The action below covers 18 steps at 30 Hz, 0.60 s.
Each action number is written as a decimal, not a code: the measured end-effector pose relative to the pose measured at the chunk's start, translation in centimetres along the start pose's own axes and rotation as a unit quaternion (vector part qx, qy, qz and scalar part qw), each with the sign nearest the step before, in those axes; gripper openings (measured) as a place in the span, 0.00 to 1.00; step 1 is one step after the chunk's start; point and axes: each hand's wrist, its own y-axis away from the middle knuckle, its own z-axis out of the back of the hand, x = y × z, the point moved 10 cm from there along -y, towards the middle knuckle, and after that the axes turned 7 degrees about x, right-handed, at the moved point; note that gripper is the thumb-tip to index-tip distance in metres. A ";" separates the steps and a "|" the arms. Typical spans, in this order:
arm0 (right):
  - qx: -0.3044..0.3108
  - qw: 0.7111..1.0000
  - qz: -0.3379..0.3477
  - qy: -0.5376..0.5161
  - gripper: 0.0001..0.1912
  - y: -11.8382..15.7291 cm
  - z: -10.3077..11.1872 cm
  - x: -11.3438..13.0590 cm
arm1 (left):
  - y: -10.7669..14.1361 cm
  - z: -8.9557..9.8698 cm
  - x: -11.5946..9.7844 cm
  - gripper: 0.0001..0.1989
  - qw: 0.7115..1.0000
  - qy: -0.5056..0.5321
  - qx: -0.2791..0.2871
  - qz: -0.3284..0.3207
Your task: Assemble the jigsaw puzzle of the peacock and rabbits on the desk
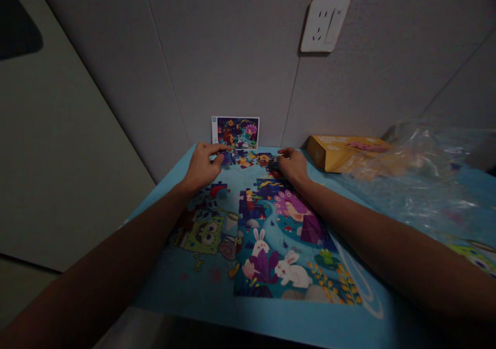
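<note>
A partly joined jigsaw puzzle (294, 246) lies on the blue table, showing white rabbits, a pink peacock and a stream. Beyond its far edge is a group of loose and joined puzzle pieces (248, 159). My left hand (204, 164) hovers at the left of that group, index finger stretched out and thumb apart from it, beside dark blue pieces. At the group's right side, my right hand (293, 165) has its fingers curled in at a dark puzzle piece (273, 164), partly hidden by the fingertips. A separate piece with red on it (219, 191) lies left of the puzzle.
A picture card (237, 133) leans on the wall behind the pieces. To the right sit a yellow box (341, 152) and crumpled clear plastic (422, 178). The blue tabletop (186, 297) bears a cartoon print. A socket plate (325, 25) is on the wall.
</note>
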 end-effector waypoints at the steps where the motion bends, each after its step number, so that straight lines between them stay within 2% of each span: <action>1: 0.005 1.000 -0.002 0.003 0.15 0.0 0.0 0.0 | 0.0 0.0 0.0 0.17 1.000 -0.001 0.001 0.000; 13: 0.042 0.997 0.000 0.066 0.18 0.5 -0.7 0.8 | 0.2 -0.7 -0.9 0.17 0.994 0.098 0.042 -0.023; 16: 0.050 0.996 -0.004 0.075 0.18 0.6 -0.7 0.9 | 0.1 -0.7 -1.3 0.08 0.997 0.058 0.037 -0.040; 18: 0.058 0.994 -0.015 0.091 0.20 0.7 -0.8 1.0 | 0.0 -0.7 -1.5 0.06 0.998 0.015 0.034 -0.051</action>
